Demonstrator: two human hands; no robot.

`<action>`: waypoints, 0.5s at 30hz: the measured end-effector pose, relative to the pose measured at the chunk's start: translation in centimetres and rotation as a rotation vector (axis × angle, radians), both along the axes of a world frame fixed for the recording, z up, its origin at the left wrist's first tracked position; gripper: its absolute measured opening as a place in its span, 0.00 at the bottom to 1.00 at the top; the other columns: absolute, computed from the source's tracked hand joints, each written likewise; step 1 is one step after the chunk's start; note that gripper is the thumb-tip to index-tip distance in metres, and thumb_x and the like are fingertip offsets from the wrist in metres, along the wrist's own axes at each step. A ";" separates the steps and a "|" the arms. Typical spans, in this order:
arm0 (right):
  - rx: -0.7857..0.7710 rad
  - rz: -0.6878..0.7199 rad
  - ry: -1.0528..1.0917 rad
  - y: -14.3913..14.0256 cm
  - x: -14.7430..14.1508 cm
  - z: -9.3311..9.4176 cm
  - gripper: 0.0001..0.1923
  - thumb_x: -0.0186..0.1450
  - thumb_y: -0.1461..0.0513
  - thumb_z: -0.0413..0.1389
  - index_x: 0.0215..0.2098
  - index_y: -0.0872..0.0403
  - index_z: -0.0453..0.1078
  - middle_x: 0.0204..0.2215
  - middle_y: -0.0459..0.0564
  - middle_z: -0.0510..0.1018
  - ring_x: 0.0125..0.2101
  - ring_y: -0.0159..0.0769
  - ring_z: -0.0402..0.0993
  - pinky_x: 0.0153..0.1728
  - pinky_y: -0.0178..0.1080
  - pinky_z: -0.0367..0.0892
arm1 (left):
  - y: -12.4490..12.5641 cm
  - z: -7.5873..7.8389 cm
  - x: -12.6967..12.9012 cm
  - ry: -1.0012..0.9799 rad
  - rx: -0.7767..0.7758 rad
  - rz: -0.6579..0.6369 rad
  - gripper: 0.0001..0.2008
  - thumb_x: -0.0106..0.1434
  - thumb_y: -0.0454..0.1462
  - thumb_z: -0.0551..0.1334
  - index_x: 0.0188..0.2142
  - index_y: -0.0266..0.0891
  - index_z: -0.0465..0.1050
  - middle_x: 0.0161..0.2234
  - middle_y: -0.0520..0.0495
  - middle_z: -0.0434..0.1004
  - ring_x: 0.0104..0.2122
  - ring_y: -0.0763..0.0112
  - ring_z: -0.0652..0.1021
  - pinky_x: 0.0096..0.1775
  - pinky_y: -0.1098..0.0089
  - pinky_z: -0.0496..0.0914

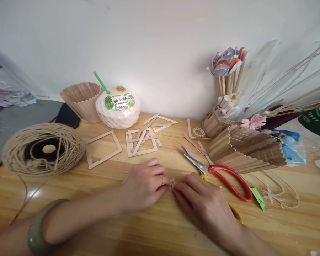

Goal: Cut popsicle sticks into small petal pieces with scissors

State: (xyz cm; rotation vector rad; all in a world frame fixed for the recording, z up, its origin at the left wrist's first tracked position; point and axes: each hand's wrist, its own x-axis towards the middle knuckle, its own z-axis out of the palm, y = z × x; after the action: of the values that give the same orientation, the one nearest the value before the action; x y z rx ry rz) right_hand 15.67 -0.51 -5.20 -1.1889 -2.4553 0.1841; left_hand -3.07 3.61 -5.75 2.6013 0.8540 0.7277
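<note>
My left hand (145,185) and my right hand (200,201) rest knuckles-up on the wooden table (160,227), fingertips meeting at a small pale piece (172,182) pinched between them; what it is stays too small to tell. The left wrist wears a green bangle (38,227), and a ring sits on one left finger. Red-handled scissors (216,170) lie open just beyond my right hand. Square frames of wooden sticks (102,148) (141,142) lie further back, above my left hand.
A spool of jute twine (42,149) sits at the left. At the back stand a stick-built cup (82,99) and a coconut drink with a green straw (118,106). A fan-shaped stick piece (249,149), paper flowers (228,60) and loose sticks crowd the right.
</note>
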 end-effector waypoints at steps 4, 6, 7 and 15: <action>-0.008 -0.010 0.039 0.0 0.2 0.2 0.13 0.67 0.65 0.48 0.30 0.56 0.72 0.24 0.50 0.72 0.26 0.36 0.67 0.25 0.36 0.62 | 0.0 0.0 0.0 -0.041 -0.018 0.026 0.07 0.60 0.31 0.59 0.27 0.36 0.74 0.24 0.48 0.73 0.29 0.69 0.69 0.30 0.70 0.66; -0.023 -0.036 0.051 0.0 0.5 0.4 0.12 0.66 0.65 0.48 0.30 0.56 0.72 0.25 0.50 0.72 0.26 0.36 0.67 0.25 0.36 0.62 | 0.1 0.0 -0.1 -0.061 -0.029 0.063 0.07 0.59 0.31 0.59 0.28 0.36 0.75 0.25 0.48 0.74 0.29 0.69 0.69 0.30 0.70 0.67; -0.027 -0.054 0.050 0.0 0.6 0.5 0.12 0.66 0.66 0.48 0.30 0.56 0.72 0.25 0.50 0.72 0.26 0.36 0.67 0.25 0.37 0.62 | 0.1 0.1 -0.1 -0.064 -0.033 0.079 0.07 0.59 0.31 0.59 0.28 0.36 0.75 0.25 0.48 0.74 0.29 0.69 0.69 0.31 0.70 0.67; -0.029 -0.065 0.005 0.3 0.8 0.2 0.12 0.66 0.66 0.48 0.30 0.56 0.72 0.25 0.50 0.72 0.27 0.36 0.68 0.25 0.36 0.62 | 0.1 0.1 -0.1 -0.009 -0.063 0.056 0.08 0.60 0.31 0.58 0.29 0.37 0.77 0.25 0.47 0.74 0.30 0.68 0.69 0.31 0.69 0.67</action>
State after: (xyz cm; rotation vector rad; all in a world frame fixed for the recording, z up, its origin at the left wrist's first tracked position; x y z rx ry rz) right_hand 16.44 -0.23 -5.01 -1.2770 -2.4138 0.2049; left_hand -3.14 3.71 -5.64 2.5259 0.9352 0.7152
